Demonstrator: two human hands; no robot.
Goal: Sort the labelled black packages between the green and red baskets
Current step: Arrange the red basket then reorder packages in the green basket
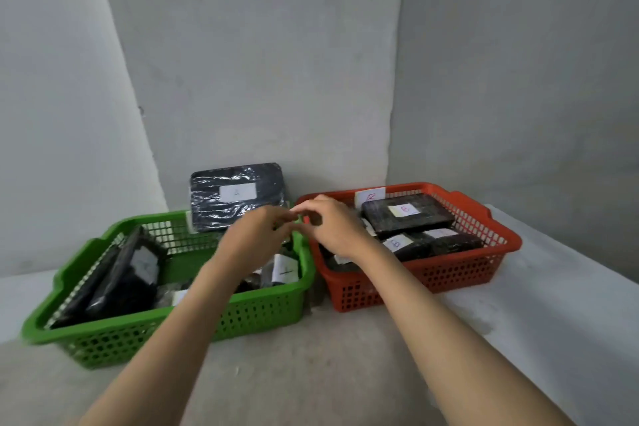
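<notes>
Although both hands' fingers were blurred, their state undeterminable, the large black film-wrapped package labelled A (237, 196) was judged stiff, slippery, best gripped by its edges.

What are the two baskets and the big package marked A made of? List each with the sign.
Green basket: looks like moulded plastic, slightly glossy; perforated grid walls and a rounded rim.
Red basket: apparently the same plastic; identical lattice and moulded handle.
Package marked A: black contents under shiny, crinkled film, probably plastic wrap; white label looks like paper.
</notes>
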